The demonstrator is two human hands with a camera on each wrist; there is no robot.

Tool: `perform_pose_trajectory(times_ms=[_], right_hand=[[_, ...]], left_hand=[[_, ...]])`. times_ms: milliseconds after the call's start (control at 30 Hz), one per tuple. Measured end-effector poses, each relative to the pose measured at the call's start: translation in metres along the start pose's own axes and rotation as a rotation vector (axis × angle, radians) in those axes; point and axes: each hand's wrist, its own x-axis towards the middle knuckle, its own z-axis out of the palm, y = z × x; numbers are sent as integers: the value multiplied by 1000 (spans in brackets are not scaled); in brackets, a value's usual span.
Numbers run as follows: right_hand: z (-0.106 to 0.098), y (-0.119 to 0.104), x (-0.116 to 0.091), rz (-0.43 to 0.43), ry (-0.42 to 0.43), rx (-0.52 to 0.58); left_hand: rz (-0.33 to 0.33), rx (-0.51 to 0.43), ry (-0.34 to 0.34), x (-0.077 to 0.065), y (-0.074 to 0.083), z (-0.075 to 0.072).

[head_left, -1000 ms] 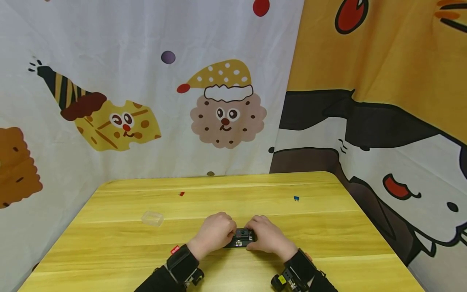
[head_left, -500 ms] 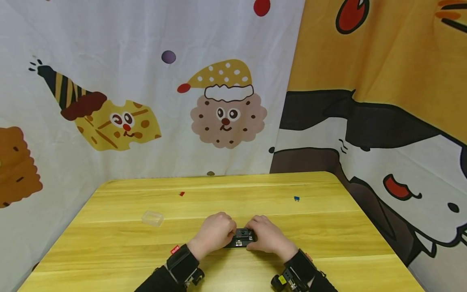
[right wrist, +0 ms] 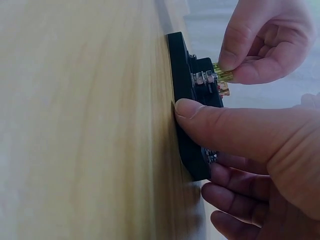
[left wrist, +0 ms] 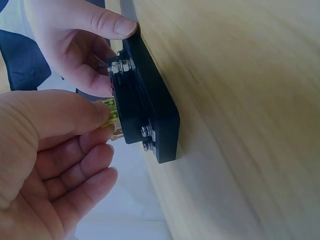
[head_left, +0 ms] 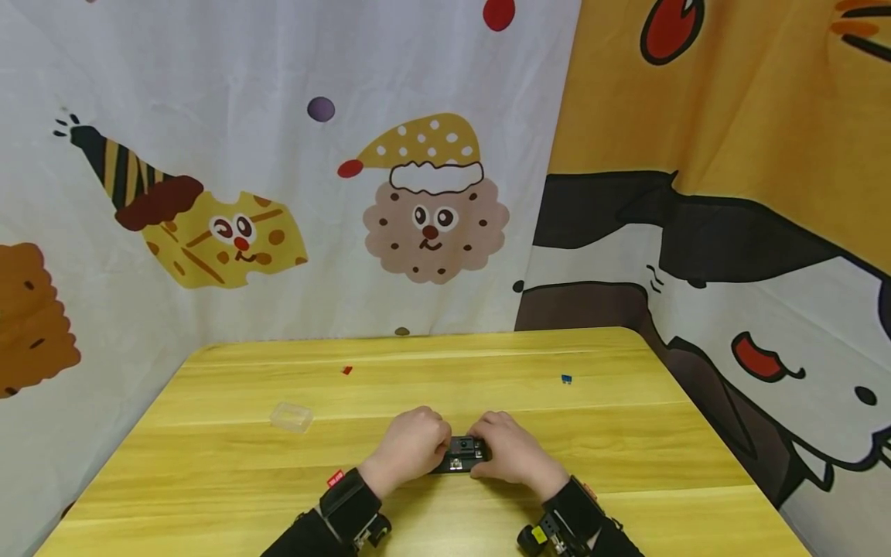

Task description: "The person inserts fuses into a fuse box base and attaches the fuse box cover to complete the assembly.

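Note:
A black fuse block (head_left: 459, 456) with metal screw terminals stands on the wooden table between both hands. My left hand (head_left: 414, 441) pinches a yellow blade fuse (left wrist: 111, 114) between thumb and forefinger, at the top of the block's raised housing. How deep the fuse sits is hidden by the fingers. Beside it, an orange-tinted fuse (right wrist: 223, 89) shows in the housing. My right hand (head_left: 513, 450) grips the block's right end, its thumb on the base's near edge in the right wrist view.
A clear plastic box (head_left: 291, 417) lies to the left on the table (head_left: 230, 480). Farther back are a small red piece (head_left: 347, 370) and, toward the right, a small blue piece (head_left: 567, 379). A printed curtain (head_left: 278, 309) hangs behind the table.
Both hands keep their hold at almost the same spot. The left hand and wrist have shifted very slightly to the right.

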Motion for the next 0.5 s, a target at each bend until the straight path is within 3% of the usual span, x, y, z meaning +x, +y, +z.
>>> perform_pose_trajectory(times_ms=[500], right_hand=[[1,2,0,-7,13,-7]], left_hand=[[-21,0,-6,1,1,1]])
